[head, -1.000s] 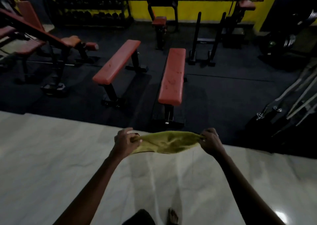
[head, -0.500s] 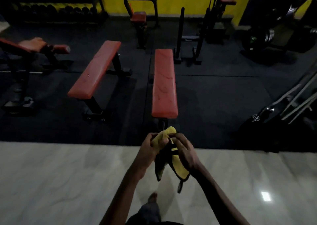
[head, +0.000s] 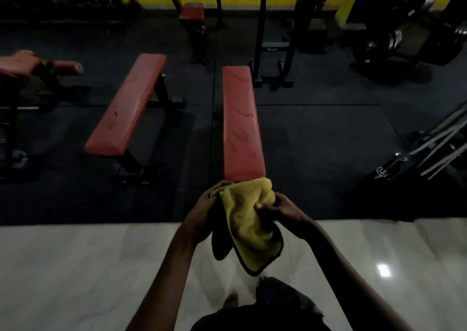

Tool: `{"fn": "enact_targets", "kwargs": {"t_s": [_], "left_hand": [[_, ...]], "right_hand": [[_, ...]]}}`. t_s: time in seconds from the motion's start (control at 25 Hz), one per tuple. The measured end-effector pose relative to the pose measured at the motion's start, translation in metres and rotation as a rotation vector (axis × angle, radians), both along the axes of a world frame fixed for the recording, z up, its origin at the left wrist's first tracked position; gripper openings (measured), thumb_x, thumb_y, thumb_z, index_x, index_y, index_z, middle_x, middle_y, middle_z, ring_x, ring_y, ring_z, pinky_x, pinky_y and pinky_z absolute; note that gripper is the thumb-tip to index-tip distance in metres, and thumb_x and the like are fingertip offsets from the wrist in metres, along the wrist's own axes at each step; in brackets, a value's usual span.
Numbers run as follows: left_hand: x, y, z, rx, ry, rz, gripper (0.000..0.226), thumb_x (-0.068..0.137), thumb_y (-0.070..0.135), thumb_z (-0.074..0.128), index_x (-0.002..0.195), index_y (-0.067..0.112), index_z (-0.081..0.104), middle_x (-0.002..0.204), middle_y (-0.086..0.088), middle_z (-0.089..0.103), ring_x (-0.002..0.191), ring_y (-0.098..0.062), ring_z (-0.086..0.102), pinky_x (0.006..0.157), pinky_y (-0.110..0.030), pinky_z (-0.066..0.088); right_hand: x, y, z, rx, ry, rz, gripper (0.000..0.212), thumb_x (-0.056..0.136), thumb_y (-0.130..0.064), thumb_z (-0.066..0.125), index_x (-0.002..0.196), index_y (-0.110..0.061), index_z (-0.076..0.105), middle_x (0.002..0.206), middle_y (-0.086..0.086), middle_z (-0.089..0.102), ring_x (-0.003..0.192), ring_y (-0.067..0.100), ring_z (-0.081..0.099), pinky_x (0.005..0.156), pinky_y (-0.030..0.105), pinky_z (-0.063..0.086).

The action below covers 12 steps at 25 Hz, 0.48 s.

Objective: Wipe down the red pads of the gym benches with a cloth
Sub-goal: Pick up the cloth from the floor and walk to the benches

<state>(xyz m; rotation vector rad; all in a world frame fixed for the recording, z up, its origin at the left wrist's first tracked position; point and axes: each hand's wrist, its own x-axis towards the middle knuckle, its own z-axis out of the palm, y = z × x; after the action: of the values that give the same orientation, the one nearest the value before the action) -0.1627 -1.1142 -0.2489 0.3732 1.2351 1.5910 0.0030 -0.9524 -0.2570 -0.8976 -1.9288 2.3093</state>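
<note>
Just short of the nearer red bench (head: pixel 240 128), the yellow cloth (head: pixel 249 222), stretched wide a second ago, now hangs bunched. Both the left grip (head: pixel 203 208) and right grip (head: pixel 281 209) pinch it, so wiping can likely start.

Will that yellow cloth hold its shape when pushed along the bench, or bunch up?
Likely floppy: the yellow cloth droops in folds below the left hand and right hand. Probably light: a pinch carries it. It may bunch when pushed.
</note>
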Motion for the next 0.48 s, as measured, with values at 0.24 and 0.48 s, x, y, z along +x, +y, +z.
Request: {"fn": "enact_targets", "kwargs": {"t_s": [0.24,0.48], "left_hand": [[0.002,0.046,-0.051,-0.089,-0.342,0.077,0.078,0.086,0.058,0.068,0.145,0.011,0.049,0.142,-0.018,0.055,0.134,-0.036,0.05,0.113,-0.054,0.038],[0.001,0.147,-0.063,-0.173,-0.093,0.113,0.066,0.083,-0.004,0.072,0.141,0.015,0.05,0.13,-0.014,0.065,0.119,-0.032,0.063,0.092,-0.045,0.055]], "right_hand": [[-0.022,0.069,-0.03,-0.04,0.028,-0.285,0.045,0.087,-0.024,0.078,0.127,-0.02,0.059,0.118,0.008,0.071,0.105,0.022,0.071,0.083,0.035,0.06],[-0.019,0.175,-0.052,-0.047,0.088,-0.081,0.048,0.085,-0.01,0.077,0.13,-0.016,0.06,0.119,0.009,0.071,0.112,0.028,0.068,0.089,0.042,0.058]]}}
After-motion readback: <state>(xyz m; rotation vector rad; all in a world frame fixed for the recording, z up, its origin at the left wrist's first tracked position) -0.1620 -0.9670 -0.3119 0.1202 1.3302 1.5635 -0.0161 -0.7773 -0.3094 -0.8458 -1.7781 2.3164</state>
